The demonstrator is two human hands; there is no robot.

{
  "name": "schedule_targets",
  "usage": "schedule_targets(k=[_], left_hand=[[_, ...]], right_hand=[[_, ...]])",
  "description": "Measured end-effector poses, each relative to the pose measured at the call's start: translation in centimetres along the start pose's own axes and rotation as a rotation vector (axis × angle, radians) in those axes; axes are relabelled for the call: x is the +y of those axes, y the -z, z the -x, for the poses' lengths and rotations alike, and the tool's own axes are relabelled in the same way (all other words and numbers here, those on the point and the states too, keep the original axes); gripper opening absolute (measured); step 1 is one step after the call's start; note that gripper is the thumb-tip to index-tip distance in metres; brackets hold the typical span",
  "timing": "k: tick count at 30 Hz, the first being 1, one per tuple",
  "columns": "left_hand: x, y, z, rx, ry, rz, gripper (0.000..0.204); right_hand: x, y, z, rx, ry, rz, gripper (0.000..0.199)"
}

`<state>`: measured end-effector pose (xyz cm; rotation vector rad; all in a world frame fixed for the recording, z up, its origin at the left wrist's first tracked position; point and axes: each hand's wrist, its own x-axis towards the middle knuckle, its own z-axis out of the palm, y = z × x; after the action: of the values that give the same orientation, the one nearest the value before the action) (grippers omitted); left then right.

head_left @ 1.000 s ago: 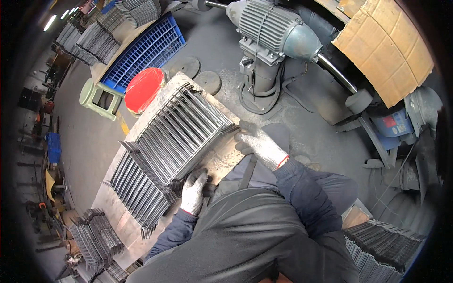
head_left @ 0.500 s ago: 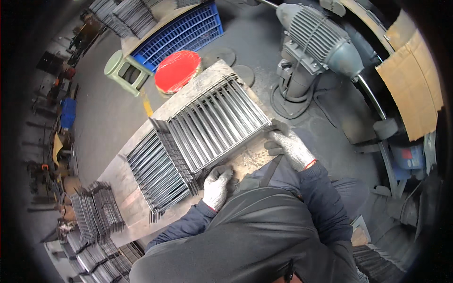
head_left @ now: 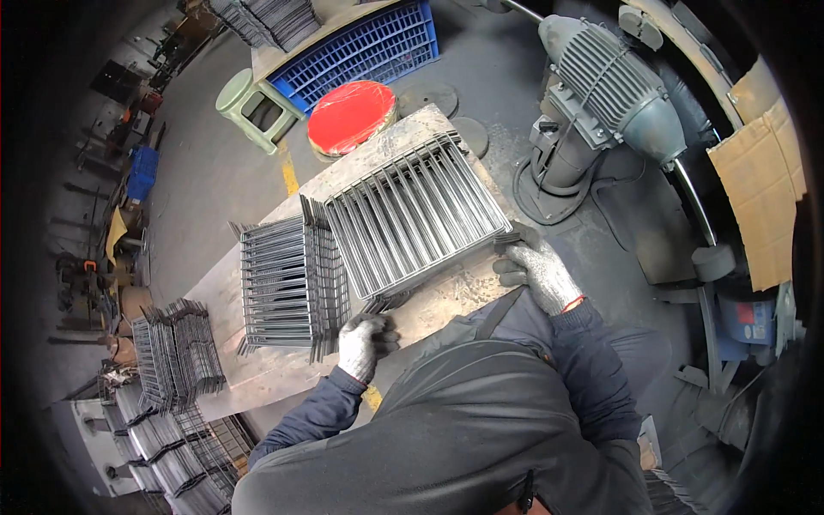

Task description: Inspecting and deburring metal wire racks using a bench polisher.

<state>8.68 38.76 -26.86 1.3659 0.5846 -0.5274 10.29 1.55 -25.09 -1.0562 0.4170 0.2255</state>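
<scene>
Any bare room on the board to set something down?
Yes: on the board, between the silver rack stack and the near edge, flanked by the left hand and right hand. Another patch separates the dark racks from the lower-left racks. Crowded: where silver and dark racks meet.

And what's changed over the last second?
The left rack stack has turned clockwise relative to the right rack stack. The view also swung, shifting the scene rightward. No grip visibly gained or lost: the right hand stays at the right rack stack's right corner, the left hand near its lower edge.
</scene>
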Motion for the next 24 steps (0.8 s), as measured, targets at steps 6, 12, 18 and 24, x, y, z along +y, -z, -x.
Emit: schedule_targets(k=[6, 12, 18, 24], left_hand=[[-0.1, 0.8, -2.0, 0.071, 0.167, 0.083, 0.057], [5.0, -3.0, -2.4, -0.022, -0.055, 0.081, 0.091], [5.6, -4.3, -4.9, -0.109, -0.236, 0.302, 0.073], [4.3, -3.8, -6.7, -0.1, -0.304, 0.317, 0.073]], right_hand=[[1.1, 1.3, 0.0, 0.047, 0.014, -0.022, 0.061], [1.4, 3.3, -0.8, 0.28, 0.233, 0.121, 0.055], [-1.3, 1.5, -2.7, 0.153, 0.383, 0.447, 0.047], [-2.1, -0.9, -6.6, -0.036, 0.281, 0.36, 0.057]])
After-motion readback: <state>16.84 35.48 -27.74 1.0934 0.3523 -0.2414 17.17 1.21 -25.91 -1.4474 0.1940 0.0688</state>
